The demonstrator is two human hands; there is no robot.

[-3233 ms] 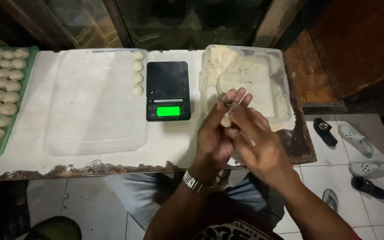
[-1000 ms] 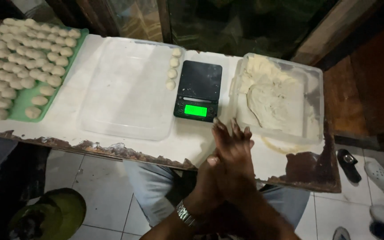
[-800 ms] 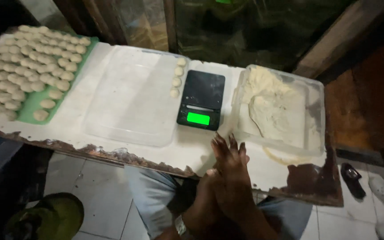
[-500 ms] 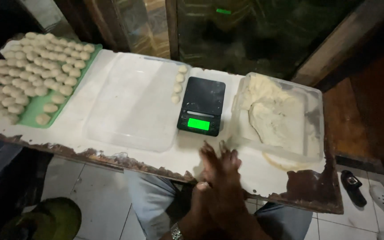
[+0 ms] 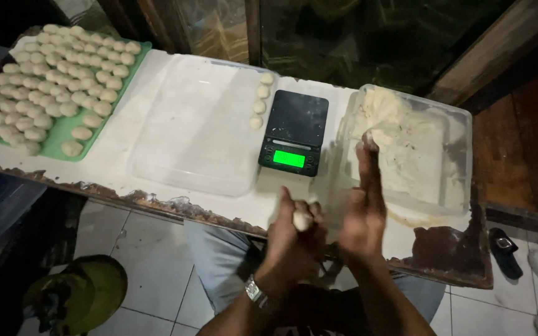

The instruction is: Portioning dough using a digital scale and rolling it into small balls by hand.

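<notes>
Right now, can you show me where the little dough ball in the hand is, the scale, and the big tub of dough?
dough ball (image 5: pixel 301 219), head view, on its rounded top showing above the left hand's fingers.
scale (image 5: pixel 294 132), head view, middle of its dark weighing plate.
tub of dough (image 5: pixel 459 121), head view, on its clear right rim.

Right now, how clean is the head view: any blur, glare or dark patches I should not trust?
Head view: the white table is lit evenly, the scale display glows bright green but is unreadable; the right hand is smeared by motion blur, the left hand and its dough ball a little sharper; the floor and upper background sink into shadow; edges bow slightly from the wide lens.
</notes>
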